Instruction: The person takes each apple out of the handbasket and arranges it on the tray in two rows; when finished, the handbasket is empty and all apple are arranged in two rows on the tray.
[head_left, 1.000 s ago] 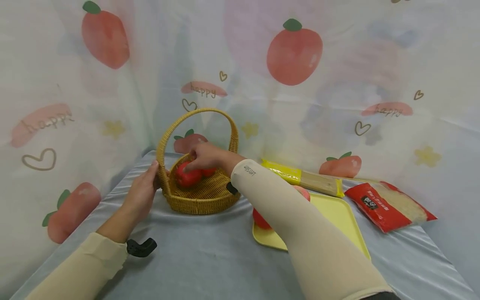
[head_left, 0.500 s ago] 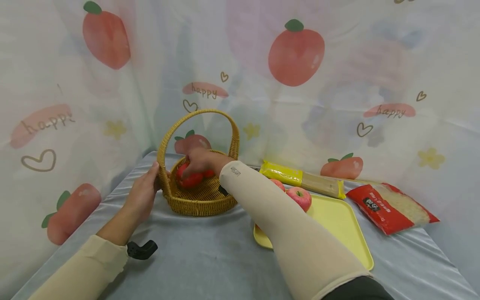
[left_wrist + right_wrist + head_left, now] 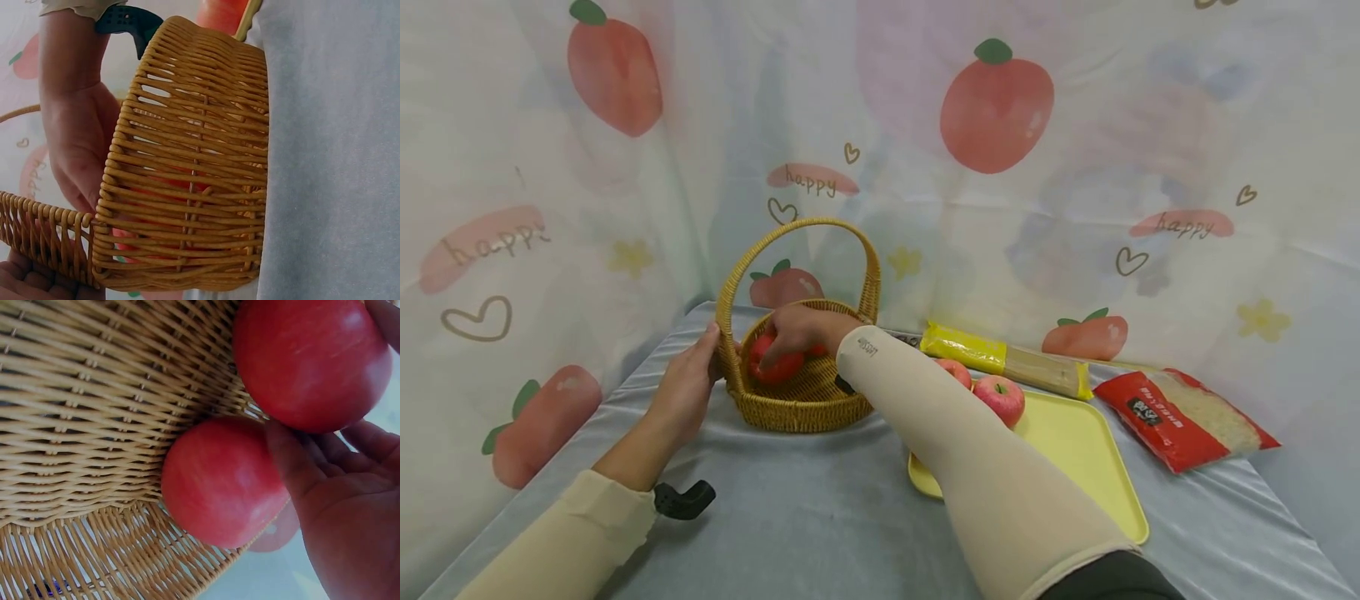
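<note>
A wicker basket (image 3: 805,414) with an arched handle stands on the cloth-covered table. At the foot of its handle, on the left side, my left hand (image 3: 681,379) grips the wicker; its curled fingers (image 3: 31,278) show behind the handle in the left wrist view. My right hand (image 3: 801,329) reaches down inside and holds a red apple (image 3: 312,362), thumb and fingers on opposite sides. Another red apple (image 3: 219,481) lies against the basket wall, close beside those fingers. From the head view, the right hand partly covers both apples.
Right of the basket, a yellow tray (image 3: 1075,450) bears apples (image 3: 998,400), partly hidden by the right sleeve. Behind it lies a yellow-wrapped pack of noodles (image 3: 1003,358). A red and clear bag (image 3: 1183,417) lies at the far right. A printed curtain (image 3: 910,167) hangs behind the table.
My right forearm has shifted left and lower, uncovering more of the apples on the tray. The right hand has moved slightly with the apple inside the basket. My left hand stays put.
</note>
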The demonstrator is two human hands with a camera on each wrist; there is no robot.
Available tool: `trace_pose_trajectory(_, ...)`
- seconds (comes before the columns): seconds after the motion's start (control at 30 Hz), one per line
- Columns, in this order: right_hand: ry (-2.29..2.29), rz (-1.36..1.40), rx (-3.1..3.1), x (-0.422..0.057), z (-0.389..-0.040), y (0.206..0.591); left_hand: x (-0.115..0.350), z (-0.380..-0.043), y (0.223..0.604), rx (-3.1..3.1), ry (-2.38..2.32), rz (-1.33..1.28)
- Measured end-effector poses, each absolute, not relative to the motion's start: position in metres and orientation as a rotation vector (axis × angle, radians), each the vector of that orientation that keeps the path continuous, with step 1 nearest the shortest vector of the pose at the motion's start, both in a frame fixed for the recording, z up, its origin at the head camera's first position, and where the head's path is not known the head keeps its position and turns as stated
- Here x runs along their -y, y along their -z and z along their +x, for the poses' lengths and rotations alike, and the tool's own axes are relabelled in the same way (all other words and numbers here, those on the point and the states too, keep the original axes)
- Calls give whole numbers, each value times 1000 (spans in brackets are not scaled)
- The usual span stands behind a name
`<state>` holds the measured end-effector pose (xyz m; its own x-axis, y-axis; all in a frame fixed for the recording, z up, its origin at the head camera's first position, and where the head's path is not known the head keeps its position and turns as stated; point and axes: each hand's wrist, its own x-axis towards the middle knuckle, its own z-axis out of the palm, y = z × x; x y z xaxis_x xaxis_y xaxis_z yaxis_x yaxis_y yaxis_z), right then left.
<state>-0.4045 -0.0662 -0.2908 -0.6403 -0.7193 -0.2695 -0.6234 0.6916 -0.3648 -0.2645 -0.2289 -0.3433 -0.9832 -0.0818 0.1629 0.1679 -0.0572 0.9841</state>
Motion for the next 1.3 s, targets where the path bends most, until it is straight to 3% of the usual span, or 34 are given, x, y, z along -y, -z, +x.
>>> trace_pose_trajectory(0.4, 305, -1057, -2512, 59, -402, 289, 228, -264, 344, 2024, 2182, -64)
trace_pose_trajectory(1.3, 952, -1049, -2576, 12, -388, 263, 229, -263, 340, 2053, 2194, -59)
